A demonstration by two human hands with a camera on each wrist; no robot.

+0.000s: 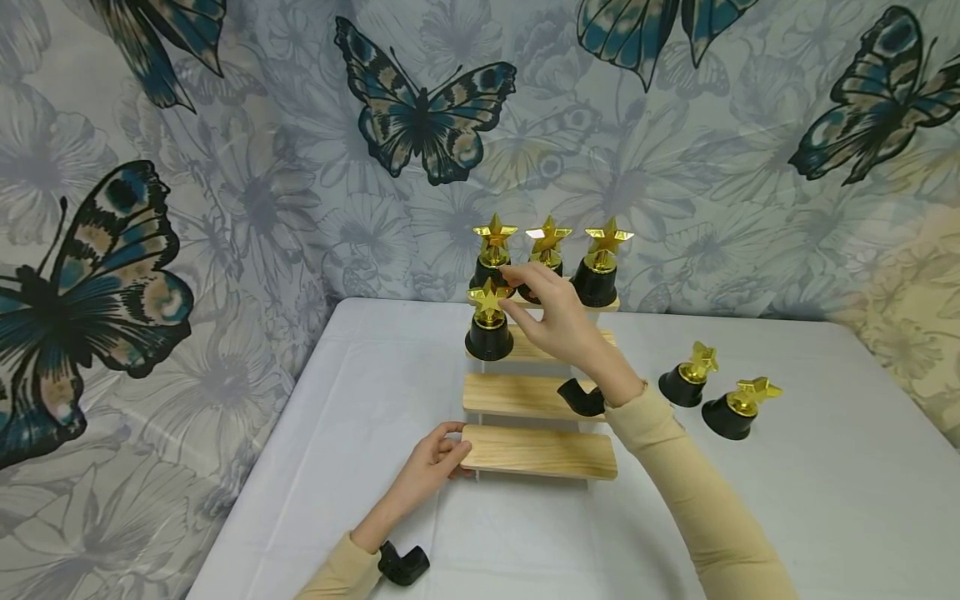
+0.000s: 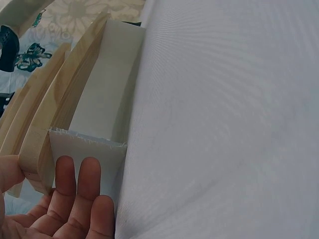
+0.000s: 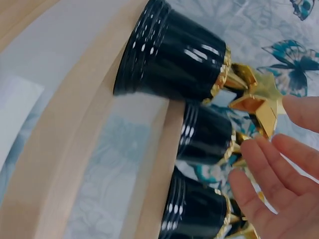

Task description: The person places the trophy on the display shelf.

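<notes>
A gold-star trophy with a black base (image 1: 489, 337) stands upright at the left end of the second-highest shelf of a wooden tiered stand (image 1: 540, 451). The right hand (image 1: 558, 321) is beside its star, thumb tip at the star's edge, fingers spread apart; in the right wrist view the hand (image 3: 284, 184) has a gap between thumb and fingers, next to the trophy (image 3: 174, 55). At the lowest shelf's left end is the left hand (image 1: 431, 462). In the left wrist view this hand (image 2: 65, 209) holds the shelf end (image 2: 37, 154), thumb on the wood, fingers against the pale side support.
Three similar trophies (image 1: 596, 282) stand on the top shelf, close to the right hand's fingers. Right of the stand, two more trophies (image 1: 682, 385) (image 1: 729, 418) are on the white-covered table (image 1: 847, 500). Butterfly-patterned cloth (image 1: 285, 167) hangs behind and at the left.
</notes>
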